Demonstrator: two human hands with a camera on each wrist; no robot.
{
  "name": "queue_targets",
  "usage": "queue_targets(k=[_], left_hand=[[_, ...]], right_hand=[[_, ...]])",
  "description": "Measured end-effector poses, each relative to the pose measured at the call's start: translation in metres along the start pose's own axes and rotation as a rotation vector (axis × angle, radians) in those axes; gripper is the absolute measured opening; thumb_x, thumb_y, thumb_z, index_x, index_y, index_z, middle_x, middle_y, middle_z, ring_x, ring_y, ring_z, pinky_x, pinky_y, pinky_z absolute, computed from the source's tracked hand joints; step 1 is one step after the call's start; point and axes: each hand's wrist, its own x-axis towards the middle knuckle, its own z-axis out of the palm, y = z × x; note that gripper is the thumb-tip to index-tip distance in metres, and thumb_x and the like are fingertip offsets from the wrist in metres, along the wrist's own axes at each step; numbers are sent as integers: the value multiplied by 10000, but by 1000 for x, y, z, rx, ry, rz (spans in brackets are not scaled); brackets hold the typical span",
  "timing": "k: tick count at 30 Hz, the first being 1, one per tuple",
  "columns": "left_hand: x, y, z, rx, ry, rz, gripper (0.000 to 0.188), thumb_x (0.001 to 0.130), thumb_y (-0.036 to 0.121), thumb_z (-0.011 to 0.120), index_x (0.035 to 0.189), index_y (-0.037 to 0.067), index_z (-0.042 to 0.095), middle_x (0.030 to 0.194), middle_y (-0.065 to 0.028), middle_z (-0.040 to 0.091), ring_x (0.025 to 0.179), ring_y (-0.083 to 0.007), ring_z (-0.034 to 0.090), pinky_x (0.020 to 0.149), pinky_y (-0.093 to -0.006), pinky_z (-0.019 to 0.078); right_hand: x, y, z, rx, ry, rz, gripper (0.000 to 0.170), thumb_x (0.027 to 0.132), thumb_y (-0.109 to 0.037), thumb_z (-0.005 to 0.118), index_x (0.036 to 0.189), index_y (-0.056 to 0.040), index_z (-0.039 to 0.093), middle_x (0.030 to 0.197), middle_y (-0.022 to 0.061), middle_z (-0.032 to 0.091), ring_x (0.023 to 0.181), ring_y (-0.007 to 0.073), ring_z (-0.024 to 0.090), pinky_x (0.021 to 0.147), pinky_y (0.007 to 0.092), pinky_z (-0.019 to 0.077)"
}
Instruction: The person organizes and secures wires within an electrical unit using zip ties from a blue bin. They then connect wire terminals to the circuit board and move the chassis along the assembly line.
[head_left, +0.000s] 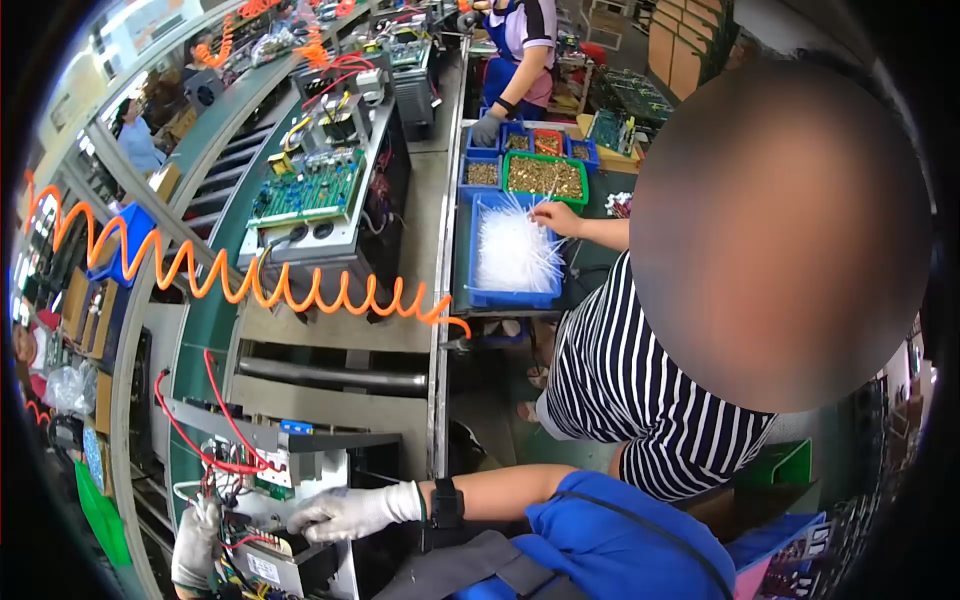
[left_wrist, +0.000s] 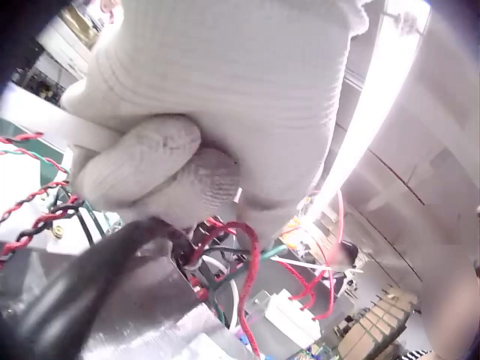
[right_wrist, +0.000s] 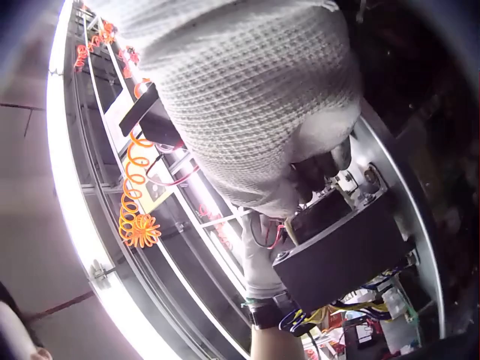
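Note:
In a white knit glove, my left hand (head_left: 197, 545) is at the left side of an open metal equipment case (head_left: 344, 572). Its fingers curl round a bundle of wires, with a red wire (left_wrist: 251, 289) and a thick black cable (left_wrist: 82, 289) beside the fist. My right hand (head_left: 350, 512), gloved too, reaches in from the right over the case, fingers bent downward. A dark boxy part (right_wrist: 345, 259) sits just below it in the right wrist view; its fingertips are partly hidden, and I cannot tell whether they pinch anything. Red cables (head_left: 235, 420) loop up above the case.
A coiled orange air hose (head_left: 270, 290) hangs across the line. Further up stands another unit with a green circuit board (head_left: 310, 188). At right, a person in a striped top (head_left: 640, 370) reaches into a blue bin (head_left: 515, 298) of white strips, beside bins of small parts (head_left: 545, 178).

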Motion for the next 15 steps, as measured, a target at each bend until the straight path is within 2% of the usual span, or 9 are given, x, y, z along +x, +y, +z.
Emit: queue_targets(k=[1, 2, 3, 5, 6, 9, 11, 12, 15], left_hand=[[2, -8, -5, 30, 23, -19, 514, 942, 546, 524, 837, 48, 599, 553, 54, 423, 407, -40, 347, 386, -230, 256], [1, -6, -13, 104, 8, -140, 589, 942, 563, 510, 989, -11, 633, 719, -35, 627, 602, -106, 584, 523, -265, 458], [3, -16, -15, 101, 17, -128, 589, 942, 563, 510, 989, -11, 633, 719, -35, 627, 602, -106, 584, 523, -265, 458], [-1, -41, -17, -285, 144, -229, 237, 980, 197, 533, 1151, 58, 620, 885, 0, 592, 748, -61, 489, 637, -218, 416], [-5, -36, -18, -287, 152, -229, 237, 980, 197, 533, 1151, 58, 620, 885, 0, 592, 748, -61, 489, 637, -218, 416], [-8, -7, -15, 273, 127, -101, 425, 972, 422, 524, 892, 17, 627, 650, 2, 579, 531, -89, 532, 470, -275, 417], [-23, 7, -11, 117, 154, -216, 337, 975, 310, 526, 806, 27, 597, 589, 29, 521, 472, -83, 472, 431, -289, 374], [-29, 19, -6, 286, 127, -157, 314, 963, 262, 548, 770, 17, 585, 576, 24, 508, 496, -70, 431, 447, -289, 347], [-31, -11, -12, 304, 115, -42, 269, 945, 204, 576, 750, 20, 585, 578, 29, 503, 552, -55, 398, 472, -286, 327]], right_hand=[[0, -1, -1, -5, 1, 20, 349, 964, -228, 532, 1247, -24, 547, 929, 50, 606, 845, 114, 548, 776, 274, 470], [-6, -36, -4, -92, -29, 157, 349, 965, -222, 525, 1257, -33, 547, 938, 49, 610, 843, 116, 549, 780, 280, 472], [-1, -15, -2, -73, -26, 103, 357, 958, -223, 521, 1264, -41, 548, 964, 64, 616, 843, 129, 557, 786, 293, 472], [6, -1, -6, -209, -115, 103, 401, 988, -279, 499, 1296, -23, 515, 1175, 126, 586, 1093, 224, 557, 980, 316, 418], [5, -4, -4, -210, -123, 101, 401, 988, -279, 499, 1296, -23, 515, 1175, 126, 586, 1093, 224, 557, 980, 316, 418], [0, -20, -7, -244, -120, 109, 389, 985, -270, 489, 1280, -17, 518, 1255, 160, 562, 1194, 281, 517, 1027, 348, 394], [3, 1, -2, -358, -28, -48, 383, 949, -227, 507, 1261, -8, 542, 1128, 128, 614, 1039, 204, 578, 921, 312, 446], [5, 2, -2, -290, -36, 2, 374, 958, -234, 506, 1247, -1, 545, 1086, 106, 616, 984, 173, 567, 886, 302, 454], [6, 7, -6, -185, -138, 112, 390, 999, -274, 476, 1267, 8, 516, 1252, 122, 552, 1158, 220, 517, 1012, 330, 395]])
